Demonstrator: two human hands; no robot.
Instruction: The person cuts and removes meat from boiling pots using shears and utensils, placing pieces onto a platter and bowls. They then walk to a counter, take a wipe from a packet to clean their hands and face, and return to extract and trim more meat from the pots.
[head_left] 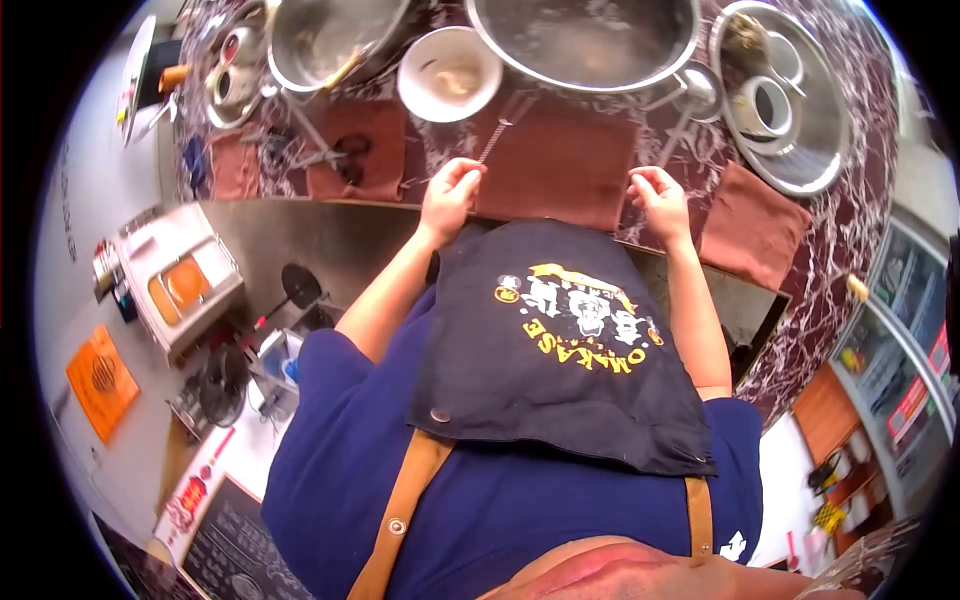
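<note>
At the counter [437, 142], left hand [451, 203] pinches one tool [495, 138]; right hand [661, 207] sits apart, grip I can't tell. Four cloths [565, 160], one bowl [450, 76].

"OMAKASE" lettering [597, 364] on black apron [562, 405]
</note>
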